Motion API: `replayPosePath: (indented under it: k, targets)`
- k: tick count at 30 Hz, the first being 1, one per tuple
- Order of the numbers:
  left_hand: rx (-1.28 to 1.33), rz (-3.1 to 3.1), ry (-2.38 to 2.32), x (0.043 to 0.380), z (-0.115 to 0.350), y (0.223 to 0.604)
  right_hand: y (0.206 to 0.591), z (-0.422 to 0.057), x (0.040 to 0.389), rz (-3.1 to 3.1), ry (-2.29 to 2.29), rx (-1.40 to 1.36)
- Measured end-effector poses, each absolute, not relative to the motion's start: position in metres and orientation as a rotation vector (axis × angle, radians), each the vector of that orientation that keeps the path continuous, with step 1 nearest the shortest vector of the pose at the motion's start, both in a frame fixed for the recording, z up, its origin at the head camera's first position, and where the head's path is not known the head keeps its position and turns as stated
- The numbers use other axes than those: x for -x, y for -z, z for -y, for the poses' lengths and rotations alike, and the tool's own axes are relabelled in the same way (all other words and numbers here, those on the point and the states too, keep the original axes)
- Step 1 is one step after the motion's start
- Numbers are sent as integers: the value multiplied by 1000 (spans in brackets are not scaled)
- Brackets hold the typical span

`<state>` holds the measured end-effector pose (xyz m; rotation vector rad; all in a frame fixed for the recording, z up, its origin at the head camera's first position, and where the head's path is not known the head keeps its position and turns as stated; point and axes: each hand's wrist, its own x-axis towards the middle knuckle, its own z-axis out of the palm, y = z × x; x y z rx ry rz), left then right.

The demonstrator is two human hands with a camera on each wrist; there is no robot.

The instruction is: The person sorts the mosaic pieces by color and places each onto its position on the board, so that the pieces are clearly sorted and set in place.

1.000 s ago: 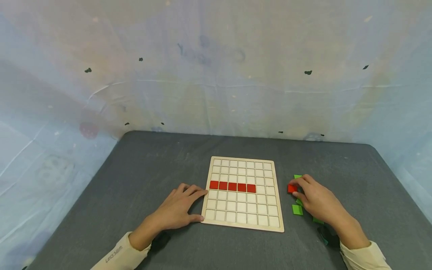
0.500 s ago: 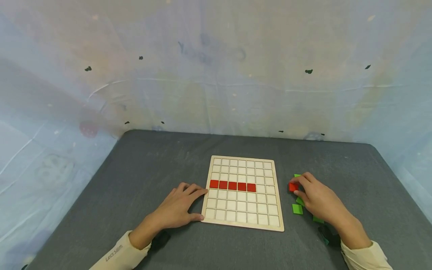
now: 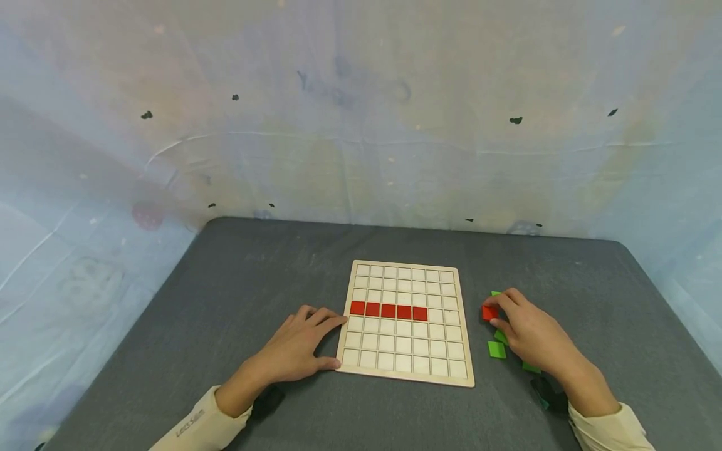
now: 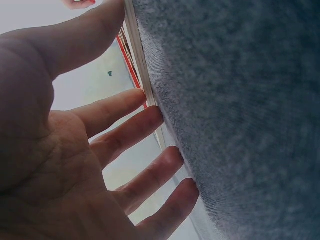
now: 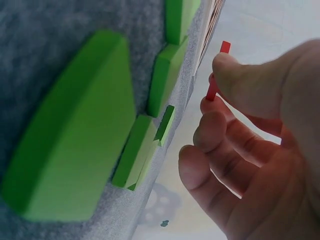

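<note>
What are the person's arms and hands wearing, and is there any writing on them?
The left sleeve and right sleeve are pale cream. The left one has small dark lettering, too blurry to read surely. The left hand and right hand wear no gloves, and no rings show on the fingers.

Cream left sleeve (image 3: 213,426), dark lettering (image 3: 190,424) (partly blurred), cream right sleeve (image 3: 610,429)

Bare left hand (image 4: 75,150), fingers spread, flat pale wooden board (image 4: 142,65) touched by thumb near twelve o'clock, dark grey fabric surface (image 4: 240,120) seen toward three o'clock
</note>
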<state>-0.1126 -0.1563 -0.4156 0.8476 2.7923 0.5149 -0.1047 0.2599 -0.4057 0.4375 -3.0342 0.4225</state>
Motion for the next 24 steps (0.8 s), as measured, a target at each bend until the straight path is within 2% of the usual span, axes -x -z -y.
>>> replayPosePath:
  k: [24]
  targets:
    - [-855, -2791, -504, 113, 157, 417, 409, -246, 107, 3026, -430, -472]
